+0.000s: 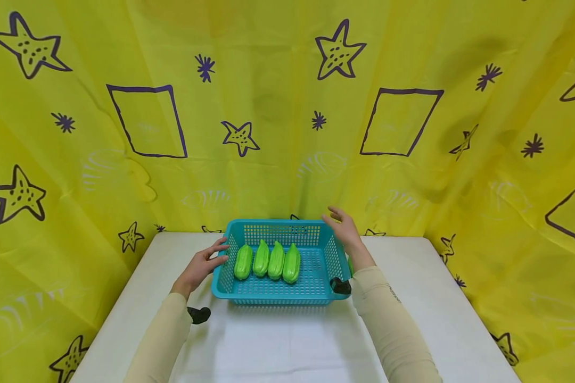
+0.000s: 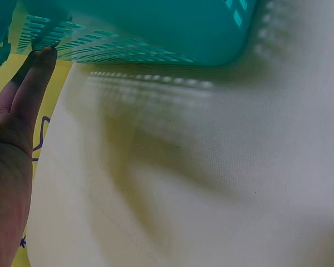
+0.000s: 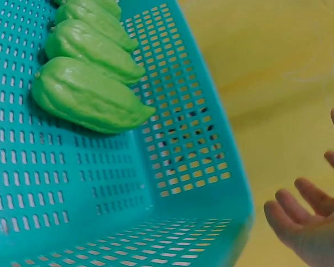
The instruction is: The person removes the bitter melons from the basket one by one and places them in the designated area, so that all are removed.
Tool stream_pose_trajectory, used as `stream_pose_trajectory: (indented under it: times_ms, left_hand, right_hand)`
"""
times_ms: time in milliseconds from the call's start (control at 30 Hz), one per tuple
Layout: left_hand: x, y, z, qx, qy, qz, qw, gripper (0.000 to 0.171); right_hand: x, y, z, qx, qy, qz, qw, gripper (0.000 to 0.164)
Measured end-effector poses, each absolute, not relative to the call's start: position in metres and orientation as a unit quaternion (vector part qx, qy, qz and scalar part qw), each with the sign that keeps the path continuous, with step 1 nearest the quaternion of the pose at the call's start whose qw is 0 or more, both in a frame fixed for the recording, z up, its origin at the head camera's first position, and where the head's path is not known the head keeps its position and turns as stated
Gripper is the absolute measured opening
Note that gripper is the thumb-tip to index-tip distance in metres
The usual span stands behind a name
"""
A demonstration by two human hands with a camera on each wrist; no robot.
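A teal plastic basket [image 1: 278, 298] with slotted walls sits on the white table. Inside its left half, several bright green, ridged, pointed gourds [image 1: 291, 264] lie side by side in a row. At the basket's left end is my left hand [image 1: 202, 268], its extended fingertips against the rim and wall; the left wrist view catches straight fingers [image 2: 36, 83] touching the slotted side. My right hand [image 1: 346, 231] hovers by the back right corner, fingers loosely bent and holding nothing. In the right wrist view, a gap separates this hand [image 3: 314, 219] from the rim.
Something green [image 1: 350, 266] peeks out between the basket's right end and my right forearm, mostly hidden. The white table [image 1: 287, 346] extends in front and to both sides. Behind it hangs a yellow curtain [image 1: 278, 175] with drawn stars and squares.
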State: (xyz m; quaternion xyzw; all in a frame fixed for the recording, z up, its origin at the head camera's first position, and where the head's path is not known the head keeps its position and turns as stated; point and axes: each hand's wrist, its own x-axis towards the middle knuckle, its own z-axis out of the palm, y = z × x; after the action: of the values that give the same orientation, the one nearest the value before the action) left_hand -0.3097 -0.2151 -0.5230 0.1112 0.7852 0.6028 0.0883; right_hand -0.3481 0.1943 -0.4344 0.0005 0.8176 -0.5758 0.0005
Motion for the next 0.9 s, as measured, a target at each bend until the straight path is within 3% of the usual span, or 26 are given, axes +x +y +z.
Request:
stream_pose_trajectory:
  times_ms: [900]
  left_hand:
    - [-0.311, -0.216, -0.522, 0.107, 0.789, 0.598, 0.09, 0.054]
  right_hand:
    - [-0.353, 0.157, -0.484, 0.011, 0.822, -0.561, 0.096, 0.057]
